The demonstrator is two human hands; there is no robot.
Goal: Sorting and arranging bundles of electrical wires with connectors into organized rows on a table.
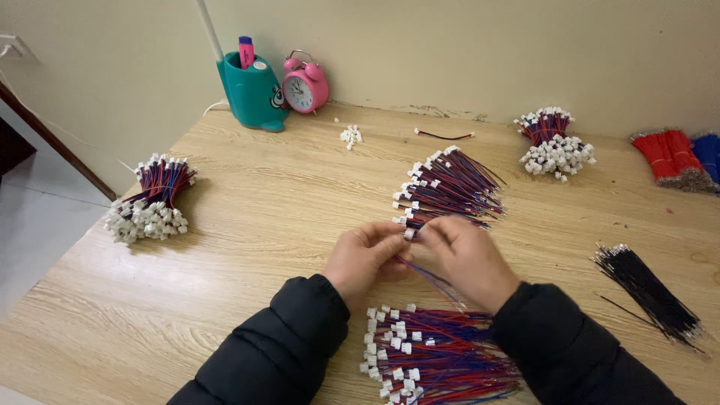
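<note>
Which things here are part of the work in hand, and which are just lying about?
In hand:
left hand
right hand
white connector with red and blue wires
wire pile ahead
wire pile near the sleeves

Lying about:
pink alarm clock
teal pen holder
black wires

Red and blue wires w/ white plugs are seen in each wire bundle. Counter is pale wood-grained. Alarm clock is pink, pen holder teal w/ a pink marker. Black wires, a red wire pack and a blue pack are seen at right. Sleeves are black.
</note>
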